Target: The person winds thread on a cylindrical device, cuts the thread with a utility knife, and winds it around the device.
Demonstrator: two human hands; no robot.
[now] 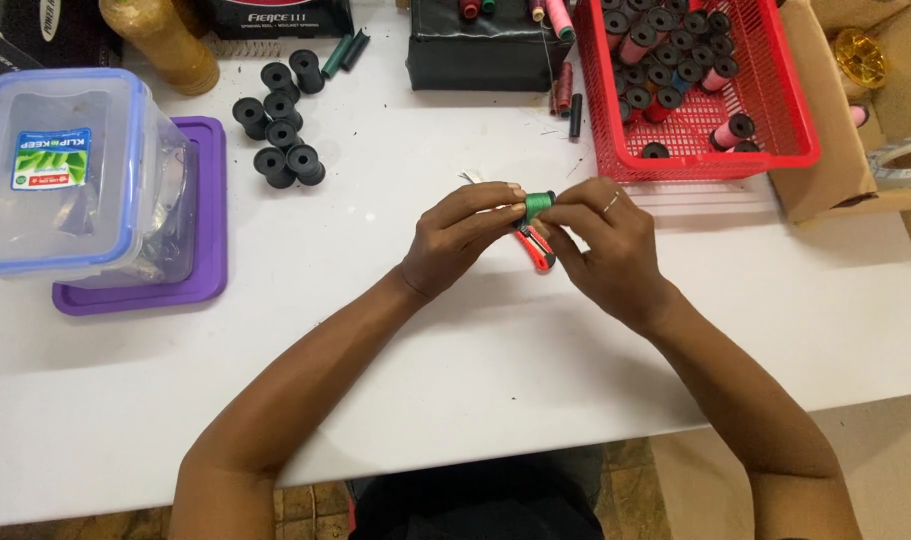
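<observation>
Both my hands meet over the middle of the white table (456,330). Between their fingertips is a small spool of green thread (540,204), gripped by my left hand (466,235) from the left and my right hand (601,245) from the right. A red utility knife (536,248) also sits in my right hand, under the fingers, its tip pointing down toward me. There is a ring on one finger of my right hand.
A red plastic basket (766,110) of pink and dark thread spools stands at the back right. Several empty black spools (279,125) lie at the back left. A clear lidded container (66,170) rests on a purple lid (211,210). A black box (481,55) sits behind.
</observation>
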